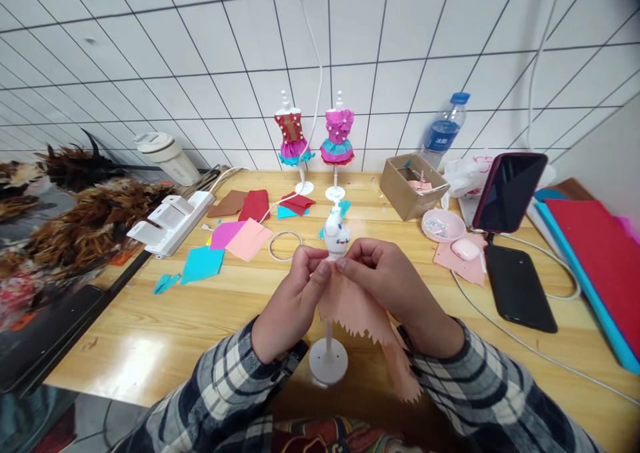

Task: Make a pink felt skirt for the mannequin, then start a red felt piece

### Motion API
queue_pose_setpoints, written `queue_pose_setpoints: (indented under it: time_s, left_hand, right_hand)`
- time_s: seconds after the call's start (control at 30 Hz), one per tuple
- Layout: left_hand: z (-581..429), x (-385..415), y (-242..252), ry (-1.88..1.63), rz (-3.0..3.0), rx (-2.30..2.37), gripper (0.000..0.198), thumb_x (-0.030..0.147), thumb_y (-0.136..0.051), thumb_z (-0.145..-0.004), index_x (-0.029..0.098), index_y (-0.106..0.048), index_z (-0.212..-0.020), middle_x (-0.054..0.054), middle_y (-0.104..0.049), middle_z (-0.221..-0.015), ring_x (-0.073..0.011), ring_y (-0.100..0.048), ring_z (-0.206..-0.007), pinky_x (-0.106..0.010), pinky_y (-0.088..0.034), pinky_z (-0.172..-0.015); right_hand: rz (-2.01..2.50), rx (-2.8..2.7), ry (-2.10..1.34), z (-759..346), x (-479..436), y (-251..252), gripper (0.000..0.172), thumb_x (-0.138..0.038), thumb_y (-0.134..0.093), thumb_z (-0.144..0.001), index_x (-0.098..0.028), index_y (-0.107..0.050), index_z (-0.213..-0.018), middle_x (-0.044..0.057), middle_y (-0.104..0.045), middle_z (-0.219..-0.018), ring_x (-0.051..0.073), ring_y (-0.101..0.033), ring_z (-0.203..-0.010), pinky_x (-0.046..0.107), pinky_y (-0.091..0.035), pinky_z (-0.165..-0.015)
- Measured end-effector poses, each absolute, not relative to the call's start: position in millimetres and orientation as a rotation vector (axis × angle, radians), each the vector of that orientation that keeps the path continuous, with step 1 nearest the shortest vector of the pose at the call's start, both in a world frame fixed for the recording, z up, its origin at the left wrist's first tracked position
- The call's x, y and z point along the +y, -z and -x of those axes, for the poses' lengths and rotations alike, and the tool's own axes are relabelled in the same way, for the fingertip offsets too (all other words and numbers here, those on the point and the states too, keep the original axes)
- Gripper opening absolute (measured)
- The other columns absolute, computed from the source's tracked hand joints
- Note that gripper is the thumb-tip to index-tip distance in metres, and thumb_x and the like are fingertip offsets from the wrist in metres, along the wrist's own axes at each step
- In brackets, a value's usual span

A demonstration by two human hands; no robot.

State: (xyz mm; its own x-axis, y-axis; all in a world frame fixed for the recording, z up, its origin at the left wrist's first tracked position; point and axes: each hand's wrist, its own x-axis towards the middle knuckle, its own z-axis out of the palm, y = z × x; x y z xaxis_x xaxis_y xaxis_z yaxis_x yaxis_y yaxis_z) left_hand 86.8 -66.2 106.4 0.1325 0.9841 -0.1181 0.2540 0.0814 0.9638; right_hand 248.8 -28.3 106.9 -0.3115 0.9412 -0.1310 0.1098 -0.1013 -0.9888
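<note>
A small white dress form point(336, 231) with coloured marks stands upright on its round white base point(328, 362) in front of me. At its waist, a strip of peach fabric point(357, 304) with a zigzag-cut lower edge hangs down to the right. My left hand point(299, 293) pinches the fabric's top edge at the left of the waist, thumb against fingers. Close beside it, my right hand point(395, 276) pinches the same edge at the right. The fabric's back side is hidden behind the form and my hands.
Behind stand two dressed mini dress forms point(293, 136) point(338, 133). Fabric pieces point(203, 264) and a power strip point(173, 223) lie left. Right are a cardboard box point(413, 196), pink dish point(443, 226), phone on a stand point(510, 191), black phone point(520, 286) and a water bottle point(445, 131).
</note>
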Motion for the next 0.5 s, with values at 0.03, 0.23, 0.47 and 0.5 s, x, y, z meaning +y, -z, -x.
queue_pose_setpoints:
  time_s: [0.03,0.23,0.47,0.5]
  left_hand:
    - [-87,-66,-107,-0.895,-1.38,1.316,0.031,0.051,-0.044,-0.094,0.022,-0.045,-0.103,-0.002,-0.059,-0.094,-0.0174,-0.054,-0.089,-0.028,-0.043,-0.076]
    - [-81,-62,-105,-0.871,-1.297,1.169,0.03,0.043,-0.05,-0.093,0.022,-0.056,-0.113,-0.004,-0.063,-0.104,-0.0198,-0.055,-0.102,-0.032,-0.042,-0.092]
    - [-70,-62,-109,-0.803,-1.043,1.118,0.035,0.044,-0.06,-0.087,0.024,-0.062,-0.116,-0.003,-0.064,-0.098,-0.0164,-0.057,-0.082,-0.025,-0.044,-0.066]
    - [-68,-61,-110,-0.776,-1.029,1.111,0.036,0.044,-0.061,-0.087,0.024,-0.062,-0.117,-0.003,-0.063,-0.097,-0.0158,-0.056,-0.08,-0.024,-0.044,-0.065]
  right_hand:
    - [1.213,-1.476,-1.477,-249,-29,-107,0.023,-0.034,-0.068,-0.074,-0.018,-0.054,-0.065,-0.005,-0.052,-0.059,0.01,-0.043,-0.054,0.023,-0.029,-0.049]
    - [1.197,-1.562,-1.454,-248,-29,-106,0.022,-0.032,-0.065,-0.076,-0.018,-0.053,-0.065,-0.004,-0.053,-0.061,0.009,-0.045,-0.057,0.023,-0.031,-0.052]
    - [1.274,-1.726,-1.456,-254,-27,-108,0.024,-0.041,-0.065,-0.079,-0.019,-0.058,-0.071,-0.004,-0.05,-0.058,0.009,-0.041,-0.053,0.023,-0.027,-0.047]
    - [1.281,-1.745,-1.452,-256,-26,-108,0.024,-0.041,-0.064,-0.079,-0.019,-0.059,-0.072,-0.004,-0.051,-0.058,0.009,-0.041,-0.052,0.023,-0.027,-0.047]
